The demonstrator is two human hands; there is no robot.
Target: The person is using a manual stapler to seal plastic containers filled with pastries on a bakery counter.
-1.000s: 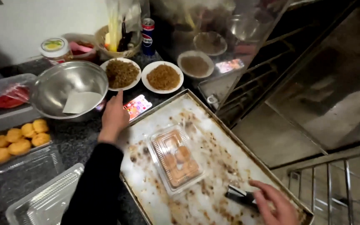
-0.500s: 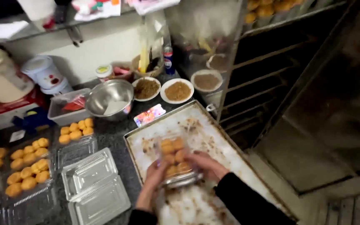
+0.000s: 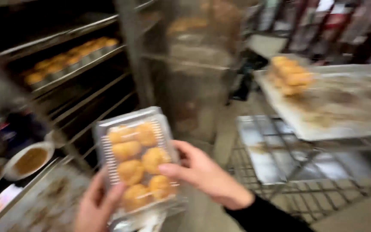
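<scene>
I hold a clear plastic clamshell box (image 3: 136, 161) filled with several round golden pastries, lifted in front of me. My left hand (image 3: 94, 207) grips its lower left edge from below. My right hand (image 3: 202, 174) presses on its right side, thumb across the lid. The box is closed and tilted slightly. The whole view is motion-blurred.
A metal rack (image 3: 78, 60) with trays of golden pastries stands at the upper left. A crumb-covered baking tray (image 3: 39, 202) and white bowls of brown filling (image 3: 28, 161) lie at the lower left. To the right, another tray (image 3: 336, 116) with a pile of pastries rests on a wire rack.
Both hands picked the pastry box up off the crumb-covered tray and raised it. My view swung right, away from the counter toward the racks.
</scene>
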